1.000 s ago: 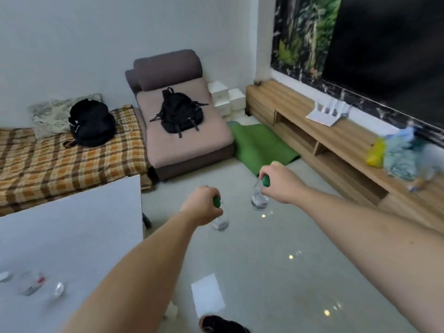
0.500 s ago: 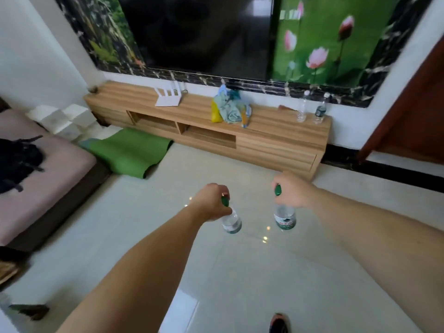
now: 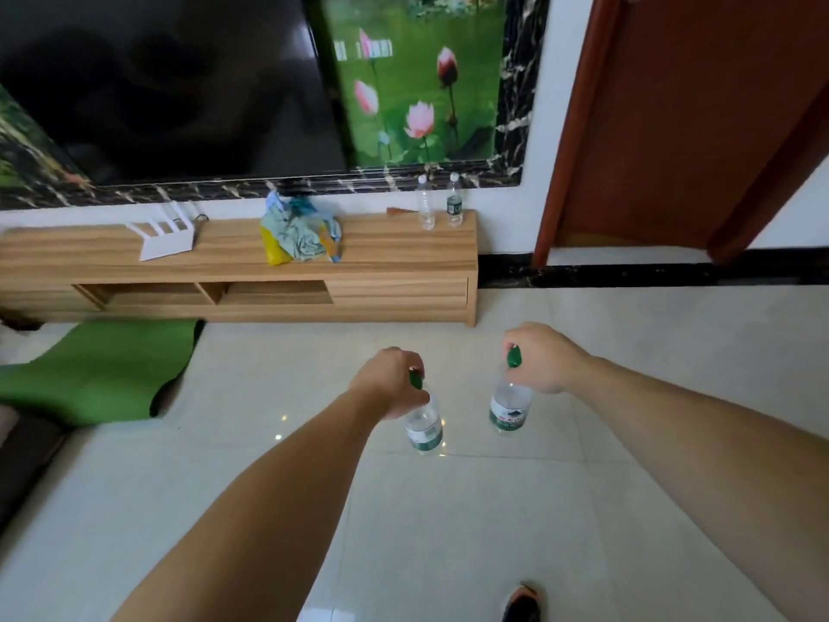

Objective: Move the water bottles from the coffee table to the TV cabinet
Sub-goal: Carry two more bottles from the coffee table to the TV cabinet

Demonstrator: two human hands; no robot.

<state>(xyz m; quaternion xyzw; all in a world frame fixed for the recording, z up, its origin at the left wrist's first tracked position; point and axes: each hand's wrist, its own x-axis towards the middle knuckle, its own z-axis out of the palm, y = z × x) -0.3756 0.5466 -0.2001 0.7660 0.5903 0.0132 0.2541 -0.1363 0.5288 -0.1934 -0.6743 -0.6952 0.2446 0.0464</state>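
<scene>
I carry two clear water bottles with green caps, both hanging by the neck above the tiled floor. My left hand [image 3: 388, 381] grips the cap of the left bottle [image 3: 424, 426]. My right hand [image 3: 540, 356] grips the cap of the right bottle [image 3: 509, 408]. Ahead stands the long wooden TV cabinet [image 3: 394, 249] against the wall. Two more clear bottles stand upright at its right end: one without a label [image 3: 425, 204] and one with a dark label [image 3: 454, 202]. The coffee table is out of view.
On the cabinet lie a white router [image 3: 163, 237] and a heap of blue and yellow cloth [image 3: 298, 235]. A green mat [image 3: 96, 368] lies on the floor at left. A red-brown door [image 3: 691, 119] stands at right. A dark TV [image 3: 166, 83] hangs above.
My view has swung right from the sofa and table to face the TV cabinet, which is now closer. Both hands keep their hold on the bottles.
</scene>
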